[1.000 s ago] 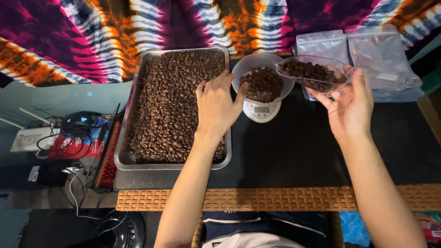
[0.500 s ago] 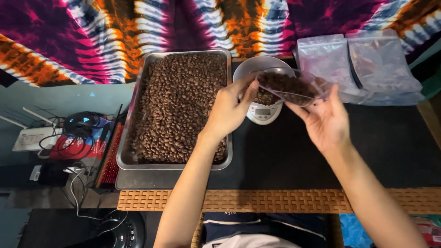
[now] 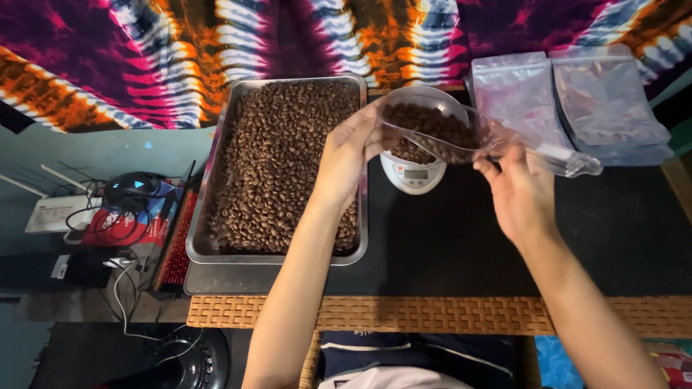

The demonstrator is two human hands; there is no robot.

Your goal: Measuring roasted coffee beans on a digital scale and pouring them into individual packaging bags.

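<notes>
Head view looked straight down at a black tabletop [image 3: 461, 238] with a woven mat strip [image 3: 432, 313] along the near edge. The right hand [image 3: 522, 191] was pinching a clear plastic scoop [image 3: 461, 130] near where the handle joins the bowl, fingers closed on it, with the handle sticking out to the right past the hand. The scoop was loaded with roasted coffee beans [image 3: 432, 128] and sat right over the white bowl [image 3: 411, 101] on the small white digital kitchen scale [image 3: 412, 173]. More beans were visible in the bowl under the scoop.

The left hand [image 3: 349, 155] was up against the scoop's front end, fingers curled loosely and touching its rim. Couldn't tell if it was actually gripping or just steadying it.

Just left of the scale was a big metal tray [image 3: 277, 258] of coffee beans, pretty much full, and the left forearm crossed over its right edge. Behind the scale to the right lay a stack of clear zip pouches [image 3: 577, 94]. A tie-dye cloth [image 3: 144, 57] hung at the back, and cables plus a black mouse [image 3: 130, 189] sat off to the left.
</notes>
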